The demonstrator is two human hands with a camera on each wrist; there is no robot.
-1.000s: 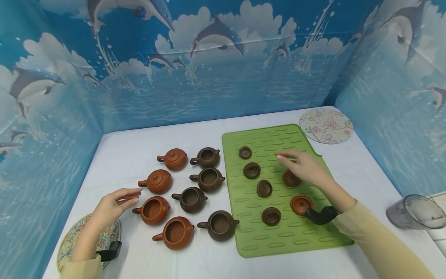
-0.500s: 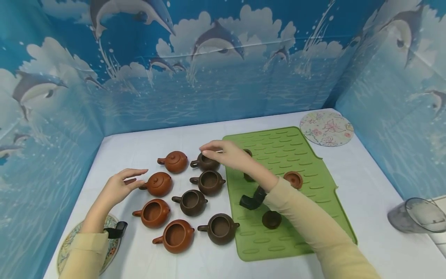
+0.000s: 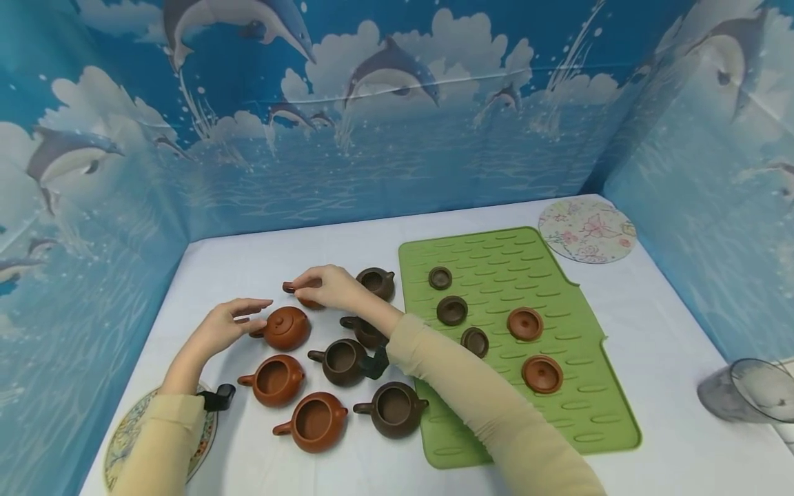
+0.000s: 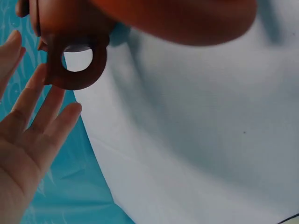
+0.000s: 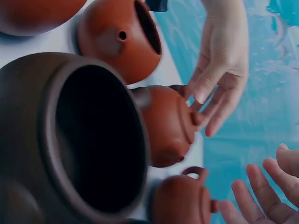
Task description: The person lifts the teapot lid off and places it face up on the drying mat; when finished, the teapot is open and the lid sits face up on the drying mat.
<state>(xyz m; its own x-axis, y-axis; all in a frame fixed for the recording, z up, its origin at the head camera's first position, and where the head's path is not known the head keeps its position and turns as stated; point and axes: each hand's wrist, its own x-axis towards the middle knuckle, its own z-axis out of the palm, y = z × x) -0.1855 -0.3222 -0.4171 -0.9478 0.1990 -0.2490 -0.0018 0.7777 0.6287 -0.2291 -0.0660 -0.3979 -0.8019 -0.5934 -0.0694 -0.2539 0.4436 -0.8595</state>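
My right hand [image 3: 335,286] is over the far lidded red-brown teapot [image 3: 312,302] and covers much of it. In the right wrist view its extended fingers are close to the lid knob [image 5: 214,206]. My left hand [image 3: 225,328] is beside the nearer lidded red-brown teapot [image 3: 287,329], fingers spread around the handle side. The left wrist view puts these fingers near a teapot handle [image 4: 77,81]; contact is unclear. Open red-brown teapots [image 3: 273,381] stand closer to me, with several open dark brown teapots [image 3: 344,362] to their right.
A green mat [image 3: 589,393] on the right bears dark lids [image 3: 451,310] and two red-brown lids [image 3: 525,323]. My right sleeve crosses it. A patterned disc [image 3: 586,231] lies at the back right, a grey cup [image 3: 728,393] at far right, and a patterned plate [image 3: 127,430] under my left forearm.
My right hand has swept left from above the green mat, past the far dark teapot, to the far red-brown teapot. My left hand has moved slightly up and right toward the nearer lidded teapot.
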